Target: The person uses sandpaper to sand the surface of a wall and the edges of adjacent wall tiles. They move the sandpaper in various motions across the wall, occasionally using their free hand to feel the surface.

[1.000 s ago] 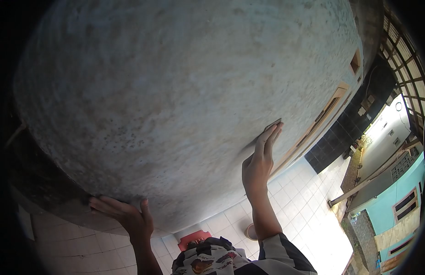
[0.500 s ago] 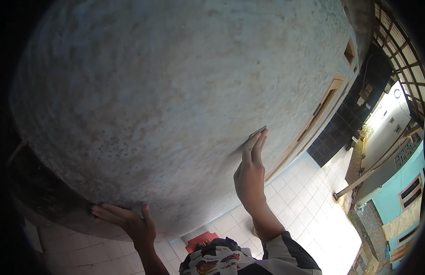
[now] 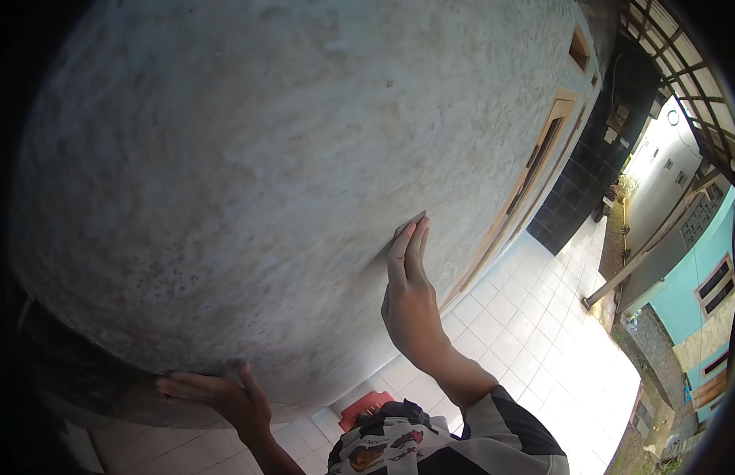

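Observation:
A large mottled grey-blue wall (image 3: 249, 174) fills most of the view. My right hand (image 3: 411, 289) presses a thin, flat dark piece (image 3: 410, 225) against it, right of centre; the fingers lie straight and together over the piece, whose edge shows past the fingertips. At the lower left, my left hand (image 3: 225, 398) rests on the wall near its dark lower band, fingers stretched out and thumb apart, holding nothing.
White floor tiles (image 3: 502, 332) run along the wall's foot, with a red object (image 3: 364, 408) near my body. Wooden door frames (image 3: 534, 182), a slanting post (image 3: 621, 275) and a turquoise building (image 3: 688, 305) stand to the right.
My right hand and the flat piece have shifted left in the view. The wall and door frames have also shifted left. My left hand sits slightly lower, still spread.

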Tool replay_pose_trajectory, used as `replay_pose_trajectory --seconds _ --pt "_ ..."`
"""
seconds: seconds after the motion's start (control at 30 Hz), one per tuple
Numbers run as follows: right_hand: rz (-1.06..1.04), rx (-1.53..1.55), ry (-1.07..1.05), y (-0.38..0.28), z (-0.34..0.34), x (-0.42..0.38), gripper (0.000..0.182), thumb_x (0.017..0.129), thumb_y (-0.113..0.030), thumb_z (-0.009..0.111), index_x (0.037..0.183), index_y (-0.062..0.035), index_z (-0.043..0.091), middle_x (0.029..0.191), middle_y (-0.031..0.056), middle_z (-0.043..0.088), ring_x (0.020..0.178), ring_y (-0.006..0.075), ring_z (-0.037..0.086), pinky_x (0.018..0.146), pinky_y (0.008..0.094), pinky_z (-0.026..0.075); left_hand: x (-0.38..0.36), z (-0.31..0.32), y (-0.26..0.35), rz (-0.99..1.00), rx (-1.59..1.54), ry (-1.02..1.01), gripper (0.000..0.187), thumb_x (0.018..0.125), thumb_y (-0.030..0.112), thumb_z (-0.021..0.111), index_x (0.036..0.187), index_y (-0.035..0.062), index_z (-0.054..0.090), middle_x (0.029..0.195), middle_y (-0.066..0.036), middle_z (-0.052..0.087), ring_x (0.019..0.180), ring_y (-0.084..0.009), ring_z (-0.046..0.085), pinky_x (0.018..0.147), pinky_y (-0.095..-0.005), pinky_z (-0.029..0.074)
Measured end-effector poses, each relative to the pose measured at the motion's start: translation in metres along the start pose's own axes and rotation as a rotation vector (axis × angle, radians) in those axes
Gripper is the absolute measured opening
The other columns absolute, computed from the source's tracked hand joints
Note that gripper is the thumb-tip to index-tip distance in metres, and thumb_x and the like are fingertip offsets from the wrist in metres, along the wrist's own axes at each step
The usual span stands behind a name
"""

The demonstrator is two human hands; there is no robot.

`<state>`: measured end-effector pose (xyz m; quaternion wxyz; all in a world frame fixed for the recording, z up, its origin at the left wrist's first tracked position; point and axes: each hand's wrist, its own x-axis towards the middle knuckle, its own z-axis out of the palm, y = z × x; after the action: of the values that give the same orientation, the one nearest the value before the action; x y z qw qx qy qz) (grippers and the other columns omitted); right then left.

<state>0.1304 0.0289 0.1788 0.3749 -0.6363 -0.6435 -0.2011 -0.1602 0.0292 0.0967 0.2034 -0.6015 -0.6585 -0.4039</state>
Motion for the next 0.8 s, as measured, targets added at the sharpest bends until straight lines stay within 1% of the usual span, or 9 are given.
replay_pose_trajectory --seconds 0.13,0.3,0.4,0.5,0.57,0.63,0.73,0.77,0.8 --pt "0.284 0.101 -0.018 0.020 -0.010 0.021 0.076 0.079 0.026 0.040 0.150 0.0200 0.015 0.155 0.0485 0.008 0.143 0.0624 0.016 0.108 0.0481 0.050 -0.002 0.004 -0.005 -0.027 -0.016 -0.016 0.114 0.094 0.081 0.030 0.157 -0.0008 -0.020 0.162 -0.032 -0.024 0.151 -0.0494 -0.023 0.117 -0.0692 -0.011" --pt "0.028 0.040 0.020 -0.004 -0.001 0.001 0.078 0.079 0.025 0.042 0.152 0.0176 0.014 0.155 0.0476 0.012 0.143 0.0602 0.018 0.104 0.0472 0.053 -0.003 0.005 -0.003 -0.023 -0.005 -0.011 0.114 0.094 0.080 0.030 0.158 -0.0007 -0.020 0.163 -0.032 -0.023 0.151 -0.0492 -0.023 0.117 -0.0691 -0.011" --pt "0.167 0.041 0.002 0.024 -0.011 0.013 0.077 0.079 0.025 0.041 0.152 0.0169 0.018 0.153 0.0478 0.017 0.141 0.0573 0.028 0.098 0.0447 0.057 -0.001 0.003 -0.006 -0.002 -0.001 -0.004 0.114 0.095 0.080 0.030 0.158 -0.0011 -0.019 0.163 -0.032 -0.023 0.151 -0.0490 -0.023 0.118 -0.0687 -0.010" --pt "0.254 0.010 -0.024 0.021 -0.007 0.011 0.076 0.079 0.025 0.042 0.152 0.0171 0.020 0.153 0.0479 0.017 0.142 0.0573 0.028 0.096 0.0440 0.058 -0.006 0.000 -0.012 0.022 0.015 -0.011 0.113 0.095 0.080 0.030 0.158 -0.0014 -0.018 0.163 -0.032 -0.022 0.151 -0.0490 -0.022 0.118 -0.0683 -0.010" --pt "0.068 0.033 -0.025 0.004 -0.005 -0.003 0.072 0.080 0.025 0.044 0.149 0.0177 0.025 0.153 0.0473 0.019 0.141 0.0571 0.029 0.097 0.0434 0.059 -0.003 0.004 -0.010 0.034 0.029 0.005 0.113 0.095 0.080 0.030 0.158 -0.0016 -0.017 0.163 -0.032 -0.021 0.152 -0.0490 -0.021 0.118 -0.0680 -0.010" --pt "0.064 0.056 -0.018 0.013 -0.008 0.003 0.069 0.080 0.024 0.044 0.148 0.0186 0.028 0.153 0.0463 0.022 0.140 0.0561 0.031 0.097 0.0439 0.058 -0.004 0.004 -0.012 0.030 0.031 0.005 0.113 0.095 0.079 0.030 0.158 -0.0017 -0.016 0.164 -0.032 -0.020 0.152 -0.0485 -0.020 0.119 -0.0675 -0.010" --pt "0.319 -0.045 0.018 0.054 -0.012 0.026 0.067 0.083 0.021 0.043 0.149 0.0173 0.028 0.151 0.0449 0.027 0.141 0.0520 0.032 0.095 0.0423 0.060 -0.003 0.005 -0.014 0.011 0.038 -0.001 0.113 0.095 0.079 0.031 0.159 -0.0015 -0.016 0.164 -0.031 -0.021 0.153 -0.0475 -0.020 0.119 -0.0670 -0.010" --pt "0.275 -0.170 0.058 0.082 -0.008 0.023 0.064 0.084 0.018 0.044 0.148 0.0167 0.032 0.148 0.0436 0.035 0.132 0.0488 0.046 0.092 0.0424 0.061 -0.004 0.005 -0.014 0.016 0.041 -0.011 0.113 0.095 0.079 0.031 0.159 -0.0015 -0.016 0.164 -0.031 -0.021 0.153 -0.0475 -0.020 0.119 -0.0670 -0.010" --pt "0.441 -0.033 -0.015 0.082 -0.026 0.024 0.063 0.085 0.015 0.045 0.147 0.0141 0.038 0.131 0.0390 0.057 0.104 0.0432 0.070 0.080 0.0401 0.062 -0.003 0.005 -0.013 0.024 0.033 0.014 0.111 0.096 0.079 0.028 0.159 -0.0015 -0.015 0.165 -0.030 -0.018 0.154 -0.0464 -0.017 0.119 -0.0667 -0.010"
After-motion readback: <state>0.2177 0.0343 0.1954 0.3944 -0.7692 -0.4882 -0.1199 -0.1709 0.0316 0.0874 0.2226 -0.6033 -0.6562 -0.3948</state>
